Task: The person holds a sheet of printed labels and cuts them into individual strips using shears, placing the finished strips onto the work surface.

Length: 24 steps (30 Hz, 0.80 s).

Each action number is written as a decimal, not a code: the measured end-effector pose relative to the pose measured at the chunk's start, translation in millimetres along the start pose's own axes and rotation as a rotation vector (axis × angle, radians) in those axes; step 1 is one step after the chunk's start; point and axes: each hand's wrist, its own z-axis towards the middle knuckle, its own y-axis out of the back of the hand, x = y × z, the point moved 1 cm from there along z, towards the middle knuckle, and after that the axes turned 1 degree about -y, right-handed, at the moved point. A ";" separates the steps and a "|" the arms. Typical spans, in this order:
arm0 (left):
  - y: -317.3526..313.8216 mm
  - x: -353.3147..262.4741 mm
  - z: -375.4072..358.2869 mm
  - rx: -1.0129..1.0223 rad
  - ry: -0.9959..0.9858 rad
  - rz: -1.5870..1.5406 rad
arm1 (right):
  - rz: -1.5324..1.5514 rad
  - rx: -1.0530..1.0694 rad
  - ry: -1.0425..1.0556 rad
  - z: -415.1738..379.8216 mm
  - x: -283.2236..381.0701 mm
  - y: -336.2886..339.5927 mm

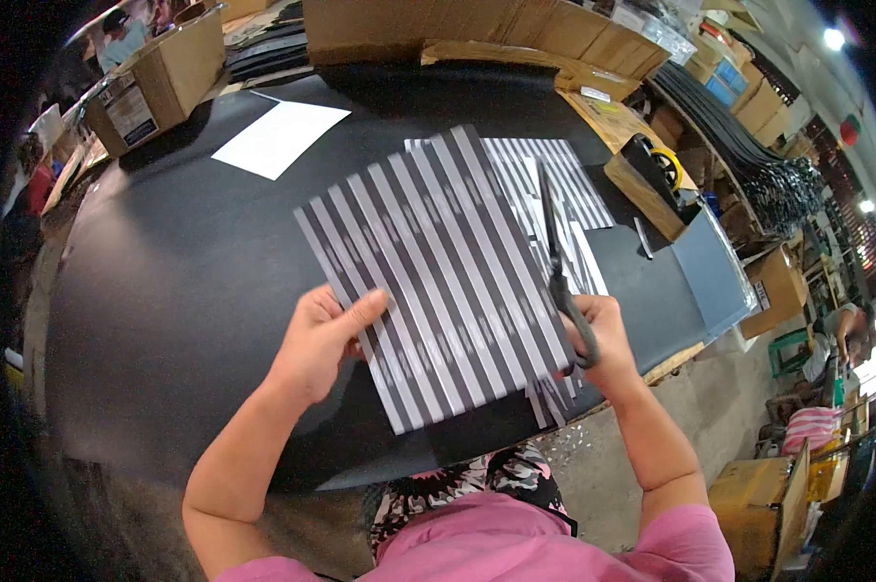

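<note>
My left hand (326,335) is closed on the left edge of a striped sheet (438,281), thumb on top. Black and pale grey bands run along the sheet, which is tilted above the dark table. In my right hand (603,339) is a pair of scissors (559,272) with black handles, blades pointing away from me, close beside the sheet's right edge. Some right-hand fingers are hidden behind the handles and sheet. Behind the scissors lie cut strips (578,254) and another striped sheet (554,170), partly covered.
A white sheet (281,138) lies at the far left of the black table (166,281). Cardboard boxes (161,78) line the back. At right are an open box (646,189) with a yellow tape roll (666,167) and a grey-blue panel (714,267). Other people sit farther off.
</note>
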 end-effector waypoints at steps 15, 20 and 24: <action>6.2 -7.3 5.4 -0.147 -0.240 0.094 | -0.272 0.231 -0.134 -77.2 -22.1 25.6; 1.8 -8.6 3.3 -0.110 -0.255 0.074 | -0.267 0.208 -0.118 -70.3 -15.6 14.6; 1.9 -7.6 3.4 -0.093 -0.255 0.064 | -0.295 0.203 -0.093 -64.1 -16.7 13.2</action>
